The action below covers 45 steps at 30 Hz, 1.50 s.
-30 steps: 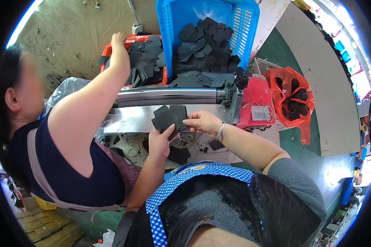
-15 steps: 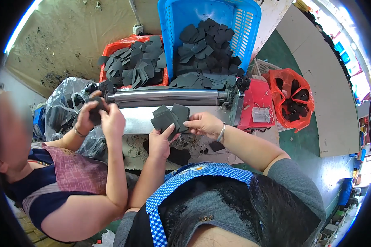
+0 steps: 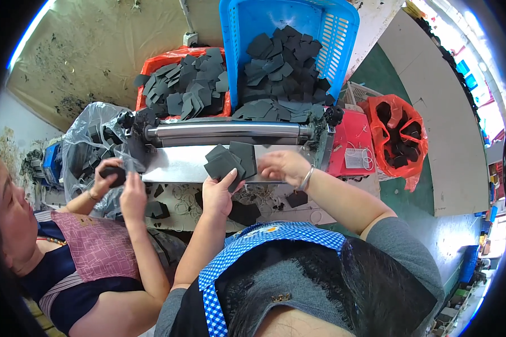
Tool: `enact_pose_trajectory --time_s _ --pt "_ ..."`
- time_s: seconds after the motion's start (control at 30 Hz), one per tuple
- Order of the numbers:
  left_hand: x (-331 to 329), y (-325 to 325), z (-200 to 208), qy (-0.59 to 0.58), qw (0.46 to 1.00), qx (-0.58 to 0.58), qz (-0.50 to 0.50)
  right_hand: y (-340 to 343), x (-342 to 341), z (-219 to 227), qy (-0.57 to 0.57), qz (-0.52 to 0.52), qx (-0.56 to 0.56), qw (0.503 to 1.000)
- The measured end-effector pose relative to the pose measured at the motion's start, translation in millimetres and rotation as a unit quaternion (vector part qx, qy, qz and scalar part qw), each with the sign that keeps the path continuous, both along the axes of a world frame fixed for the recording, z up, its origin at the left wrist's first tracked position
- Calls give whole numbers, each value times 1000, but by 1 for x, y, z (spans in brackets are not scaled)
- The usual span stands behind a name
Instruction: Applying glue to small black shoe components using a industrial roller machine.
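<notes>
My left hand [image 3: 217, 194] grips a fanned stack of thin black square pieces [image 3: 225, 163], thumb on top, above the pale metal bed of a roller machine [image 3: 177, 163]. My right hand [image 3: 287, 167] is just right of the stack, apart from it. Its fingers are loosely curled and a little blurred, with nothing visible between them. Behind the stack lies the machine's shiny steel roller [image 3: 225, 131]. A co-worker at my left holds a dark piece [image 3: 113, 176] in one hand, with the other hand close beside it.
Behind the roller, a blue basket [image 3: 230, 62] and a red-lined container [image 3: 143, 84] hold many black pieces. A clear plastic bag [image 3: 76, 126] stands at left, a red bag [image 3: 424, 121] at right. Rubber bands [image 3: 183, 208] and black scraps [image 3: 244, 213] litter the near table edge.
My right hand has let go of the stack's right-hand piece and moved slightly right. My left hand keeps the stack nearly in place. The co-worker's hands have moved lower and toward the left.
</notes>
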<state>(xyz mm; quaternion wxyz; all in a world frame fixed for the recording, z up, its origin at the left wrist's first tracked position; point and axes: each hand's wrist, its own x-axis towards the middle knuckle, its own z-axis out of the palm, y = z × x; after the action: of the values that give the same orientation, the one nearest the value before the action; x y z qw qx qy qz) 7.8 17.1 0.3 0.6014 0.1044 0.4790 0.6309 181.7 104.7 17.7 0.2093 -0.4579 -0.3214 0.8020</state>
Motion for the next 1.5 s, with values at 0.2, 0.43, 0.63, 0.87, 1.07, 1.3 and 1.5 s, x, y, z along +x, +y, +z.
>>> enact_pose_trajectory --time_s 0.2,0.43,0.63,0.87,1.07,1.3,1.5 --pt "3 -1 4 -57 997 12 -45 -7 -4 -2 9 69 30 997" --pt "0 0 1 -1 1000 3 1 8 4 -13 -68 -77 -43 994" --pt "5 0 0 6 1000 19 -16 -10 -8 -3 14 80 9 997" --pt "3 1 4 31 999 -3 -6 0 9 -20 33 5 -114 993" --pt "5 0 -3 40 999 27 -17 0 7 -9 12 -83 -24 996" --pt "7 0 -4 74 994 59 -49 -12 6 -8 39 11 -32 999" --pt "-1 0 3 45 998 26 -22 0 16 -18 -14 -96 -50 994"
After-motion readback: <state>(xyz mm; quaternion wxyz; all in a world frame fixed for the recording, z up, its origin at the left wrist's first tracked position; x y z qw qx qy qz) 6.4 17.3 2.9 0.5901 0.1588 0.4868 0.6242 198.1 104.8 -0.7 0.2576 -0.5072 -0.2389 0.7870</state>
